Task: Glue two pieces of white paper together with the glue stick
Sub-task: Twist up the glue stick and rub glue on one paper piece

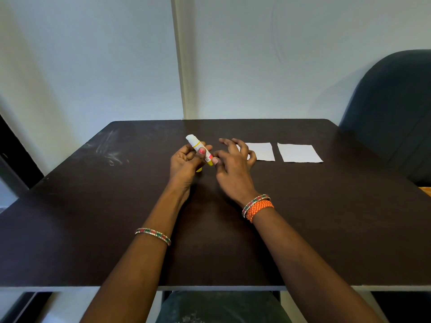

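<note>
My left hand (185,163) is closed around a glue stick (196,145) with a white upper part and a yellow body, held tilted above the dark table (116,206). My right hand (234,164) hovers just right of it with fingers spread, and its thumb tip touches the stick's yellow lower end. Two white paper pieces lie flat side by side further right: the nearer piece (263,151) is partly hidden behind my right fingers, and the other piece (299,153) lies fully in view.
A dark chair back (394,108) stands at the table's right far corner. The pale wall (233,54) rises right behind the table's far edge. Whitish smears (109,148) mark the table's left part.
</note>
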